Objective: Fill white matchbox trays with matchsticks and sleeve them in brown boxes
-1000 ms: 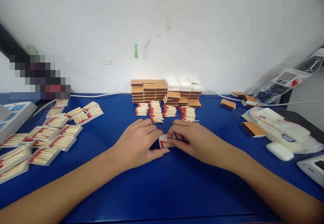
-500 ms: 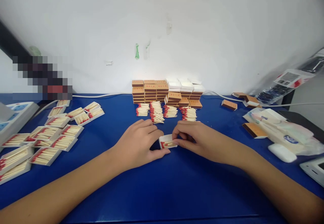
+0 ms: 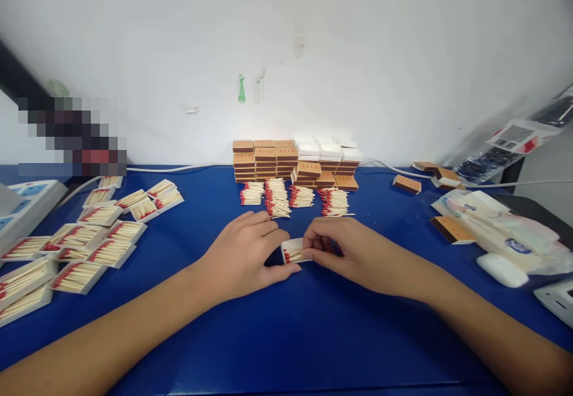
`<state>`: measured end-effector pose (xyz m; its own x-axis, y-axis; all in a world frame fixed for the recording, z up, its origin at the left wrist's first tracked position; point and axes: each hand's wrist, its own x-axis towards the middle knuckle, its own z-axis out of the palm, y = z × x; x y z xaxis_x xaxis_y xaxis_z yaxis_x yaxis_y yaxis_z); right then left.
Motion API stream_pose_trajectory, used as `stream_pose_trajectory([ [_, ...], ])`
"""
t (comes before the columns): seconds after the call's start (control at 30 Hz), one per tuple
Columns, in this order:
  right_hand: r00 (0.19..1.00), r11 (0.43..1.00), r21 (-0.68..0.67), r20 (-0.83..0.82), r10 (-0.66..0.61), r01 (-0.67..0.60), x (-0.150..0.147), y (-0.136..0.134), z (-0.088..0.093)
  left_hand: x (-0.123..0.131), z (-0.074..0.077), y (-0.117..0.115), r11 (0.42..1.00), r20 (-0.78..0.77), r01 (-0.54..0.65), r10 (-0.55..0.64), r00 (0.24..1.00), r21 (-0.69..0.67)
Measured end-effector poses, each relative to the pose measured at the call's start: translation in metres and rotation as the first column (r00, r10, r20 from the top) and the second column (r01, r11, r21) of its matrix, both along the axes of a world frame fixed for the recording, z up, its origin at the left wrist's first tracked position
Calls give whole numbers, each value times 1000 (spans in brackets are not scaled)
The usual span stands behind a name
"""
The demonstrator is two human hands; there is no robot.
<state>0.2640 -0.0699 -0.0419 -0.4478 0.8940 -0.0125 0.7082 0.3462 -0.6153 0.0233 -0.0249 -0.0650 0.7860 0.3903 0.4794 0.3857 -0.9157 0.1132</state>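
A white matchbox tray (image 3: 292, 246) lies on the blue table with a few red-tipped matches along its near side. My left hand (image 3: 248, 252) curls around the tray's left end, index finger at the far corner and thumb along the front. Over the right end, my right hand (image 3: 335, 246) has thumb and index finger pinched on matches inside the tray; the exact number is hidden by the fingers. Just beyond both hands lie loose match piles (image 3: 276, 198), most heads pointing left.
Stacked matchboxes (image 3: 266, 163) stand against the wall, with white trays (image 3: 329, 148) on top at right. Several filled trays (image 3: 80, 275) spread at left, near a power strip (image 3: 33, 202). At right are loose matchboxes (image 3: 452, 229), a tissue pack (image 3: 501, 229) and a white case (image 3: 502, 269).
My right hand has shifted slightly left and farther over the tray, its fingertips covering more of the matches. My left hand and the tray stay in place.
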Motion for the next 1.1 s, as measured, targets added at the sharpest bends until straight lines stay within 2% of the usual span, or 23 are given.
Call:
stream_pose_trajectory([
  [0.1,1000,1000,5,-17,-4,4,-2,-2,0,0,1,0,1000,6,4,-4,1000,5],
  [0.2,999,998,47,-20,-38,39,12,3,5,0,1,-1,1000,12,-1,1,1000,10],
  [0.3,986,961,239,58,-155,137,43,16,11,0,0,-1,1000,12,-4,3,1000,16],
  [0.33,978,946,296,121,-171,129,54,21,12,-1,-1,-1,1000,13,-2,2,1000,20],
  [0.4,959,953,283,223,-174,107,74,32,11,-1,-1,-1,1000,12,3,-3,1000,25],
  [0.5,952,975,202,269,-146,93,87,42,6,-2,-1,0,1000,9,0,-1,1000,31],
  [0.77,971,994,85,223,-90,72,76,41,0,-3,-2,-1,1000,-9,-3,3,1000,26],
  [0.97,971,996,82,230,-60,42,68,36,6,-3,-2,0,1000,-5,-6,6,1000,18],
  [1.1,985,993,115,169,-34,14,55,25,15,-3,-3,0,1000,-1,-14,14,1000,6],
])
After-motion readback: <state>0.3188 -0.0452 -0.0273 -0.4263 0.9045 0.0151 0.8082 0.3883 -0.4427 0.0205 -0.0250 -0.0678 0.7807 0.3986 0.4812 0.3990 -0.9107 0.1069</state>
